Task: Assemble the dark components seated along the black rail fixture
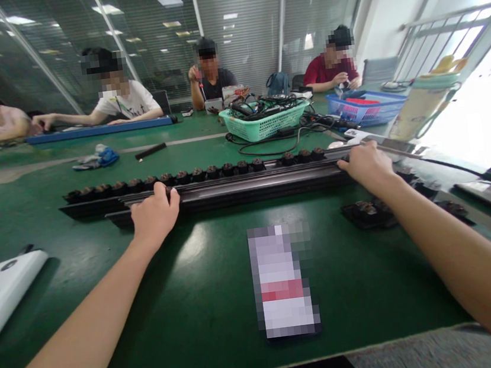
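Note:
A long black rail with a shiny channel lies across the green table. Near its left end my left hand is closed on it, thumb and index finger pinched at the top edge. My right hand grips the far right end of the rail, its fingers partly hidden behind. Just behind is a second black rail carrying a row of round black parts, with a gap toward the right. In front of the rail lies a phone, its screen blurred.
A white device lies at the left. More black parts sit under my right forearm. Farther back are a blue cloth, a black strip, a green basket of cables, a blue basket and several people.

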Demonstrator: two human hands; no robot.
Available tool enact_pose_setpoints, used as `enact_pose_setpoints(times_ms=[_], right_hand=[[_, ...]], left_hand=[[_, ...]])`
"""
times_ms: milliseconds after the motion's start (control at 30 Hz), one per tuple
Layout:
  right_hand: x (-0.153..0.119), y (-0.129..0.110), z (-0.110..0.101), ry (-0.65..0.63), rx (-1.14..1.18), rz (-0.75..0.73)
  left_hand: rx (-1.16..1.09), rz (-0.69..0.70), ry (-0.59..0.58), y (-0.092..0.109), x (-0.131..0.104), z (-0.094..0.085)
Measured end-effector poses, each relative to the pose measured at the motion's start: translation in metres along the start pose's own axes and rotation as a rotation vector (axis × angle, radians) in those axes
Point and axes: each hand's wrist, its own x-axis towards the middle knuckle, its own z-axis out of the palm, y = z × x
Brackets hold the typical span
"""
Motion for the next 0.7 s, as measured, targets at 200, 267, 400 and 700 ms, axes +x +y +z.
enact_pose_setpoints(times_ms=[200,267,400,700], right_hand=[[0.0020,0.0020,0.0032,0.024,-0.023,0.001],[0.0027,0.0019,0.0044,0.037,-0.031,0.005],[0.0031,0.0014,0.0056,0.055,-0.043,0.001],[0.0024,0.0026,0.0045,0.058,-0.058,-0.012]], left_hand=[[0.014,0.003,0.004,0.0004,-0.0003,-0.0006],[0.013,0.003,-0.003,0.0005,-0.0001,-0.0011],[0.006,-0.001,-0.009,0.0003,0.0006,-0.0010],[-0.008,0.011,0.001,-0.0004,0.0004,-0.0011]])
